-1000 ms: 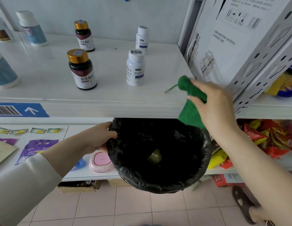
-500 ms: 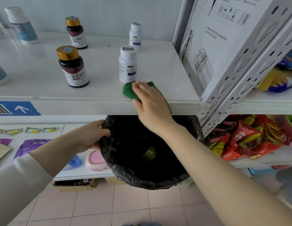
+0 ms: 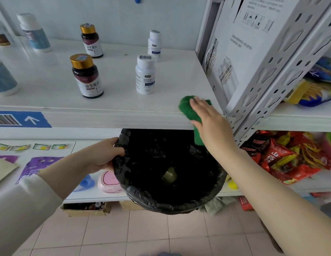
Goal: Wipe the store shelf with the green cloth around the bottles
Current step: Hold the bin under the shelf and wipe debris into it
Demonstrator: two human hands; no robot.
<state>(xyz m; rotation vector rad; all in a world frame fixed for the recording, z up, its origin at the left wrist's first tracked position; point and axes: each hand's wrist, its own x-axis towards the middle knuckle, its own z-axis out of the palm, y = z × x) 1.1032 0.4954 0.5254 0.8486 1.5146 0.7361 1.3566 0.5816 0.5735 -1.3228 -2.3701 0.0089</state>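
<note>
My right hand point(image 3: 210, 121) presses the green cloth point(image 3: 188, 109) flat on the front right corner of the white shelf point(image 3: 114, 102), with part of the cloth hanging over the edge. My left hand point(image 3: 105, 154) grips the rim of a bin lined with a black bag point(image 3: 161, 182), held just under the shelf edge. On the shelf stand two dark bottles with gold caps point(image 3: 86, 76) point(image 3: 91, 40) and two small white bottles point(image 3: 145, 74) point(image 3: 155, 45), all to the left of the cloth.
Blue-and-white bottles point(image 3: 34, 33) stand at the shelf's left. A white carton point(image 3: 244, 52) and perforated upright post point(image 3: 268, 74) bound the shelf's right end. Snack packets point(image 3: 283, 156) fill the lower right shelf. A pink object point(image 3: 109, 181) sits on the lower shelf.
My right hand slid the cloth from beside the front white bottle rightward to the shelf's front right corner. My left hand kept holding the bin under the edge.
</note>
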